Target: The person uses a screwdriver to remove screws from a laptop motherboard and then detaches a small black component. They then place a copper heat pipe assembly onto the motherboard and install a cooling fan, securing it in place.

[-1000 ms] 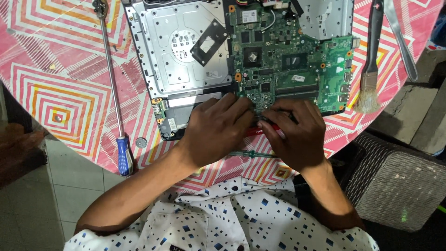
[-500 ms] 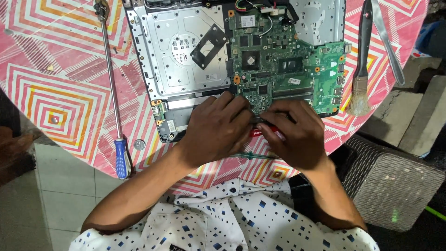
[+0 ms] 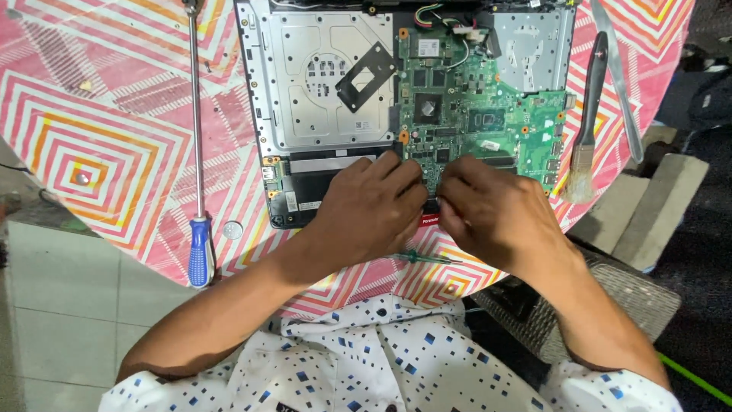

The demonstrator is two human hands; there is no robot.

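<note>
Both hands, left [image 3: 371,207] and right [image 3: 494,212], press the green circuit board's [image 3: 480,122] near edge, grip state unclear.

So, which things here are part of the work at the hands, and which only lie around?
In use:
left hand
right hand
green motherboard
opened laptop chassis

Lying about:
long blue-handled screwdriver
small green screwdriver
brush
coin cell

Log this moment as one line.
left hand on green circuit board edge | right hand beside it | long blue-handled screwdriver untouched
</note>
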